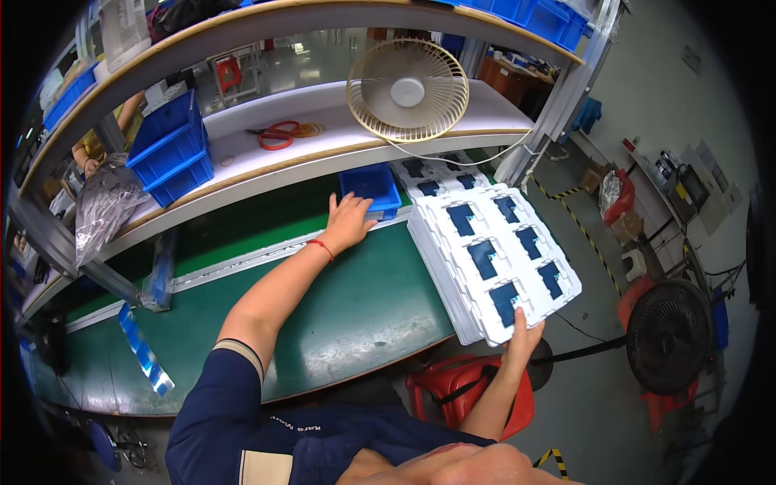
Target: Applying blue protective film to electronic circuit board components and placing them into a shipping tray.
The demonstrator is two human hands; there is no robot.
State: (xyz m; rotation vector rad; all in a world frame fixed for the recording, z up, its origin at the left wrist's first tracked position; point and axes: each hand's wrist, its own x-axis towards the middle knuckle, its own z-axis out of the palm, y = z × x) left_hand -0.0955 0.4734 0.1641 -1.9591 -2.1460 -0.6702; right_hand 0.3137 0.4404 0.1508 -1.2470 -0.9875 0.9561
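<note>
My left hand [347, 224] reaches forward across the green bench to a small blue bin [370, 185] under the shelf. Its fingers are spread at the bin's near left edge; the contact is partly hidden. At the near edge of a tall stack of white plastic trays [447, 283], my right hand [523, 338] grips the top tray [517, 267], a digit over its rim and the rest hidden below. Dark flat rectangular parts [482, 259] sit in two rows of pockets in that tray. Behind the stack lies another white tray [440, 174] with similar dark parts.
A fan [408, 90], red-handled scissors [279, 135] and stacked blue bins [171, 149] stand on the shelf [323, 101] above. A blue-and-white film strip [144, 349] lies on the bench [339, 299]. Right of me are a red chair [517, 404] and a black fan [669, 330].
</note>
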